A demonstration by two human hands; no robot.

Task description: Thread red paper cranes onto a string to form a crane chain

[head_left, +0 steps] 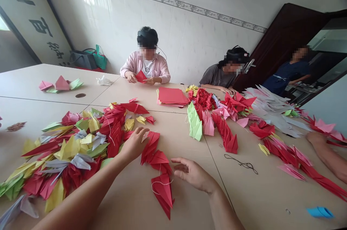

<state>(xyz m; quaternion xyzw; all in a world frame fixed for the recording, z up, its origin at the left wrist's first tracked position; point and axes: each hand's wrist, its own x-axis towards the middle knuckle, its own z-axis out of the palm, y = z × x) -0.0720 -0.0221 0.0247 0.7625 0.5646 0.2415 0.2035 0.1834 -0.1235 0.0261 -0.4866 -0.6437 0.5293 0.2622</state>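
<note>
A strand of folded red paper pieces (pixel 162 186) lies in front of me on the table, a thin pale string looped over its near end. My left hand (pixel 136 144) is at the strand's far end, fingers bent together beside a red folded piece (pixel 150 146). Something small and pale shows at its fingertips, too little to name. To the right of the strand is my right hand (pixel 193 173), fingers apart and slightly curved, with nothing in it. Left of my left arm spreads a heap of folded paper pieces (pixel 72 148) in red, yellow, green and grey.
A stack of red paper sheets (pixel 172 96) lies across the table (pixel 179 143). Folded strands (pixel 225 132), white folded pieces (pixel 271 103), a black cord (pixel 241 163) and a blue roll (pixel 320 212) lie to the right. One person opposite folds red paper; another person's arm (pixel 328 157) reaches in.
</note>
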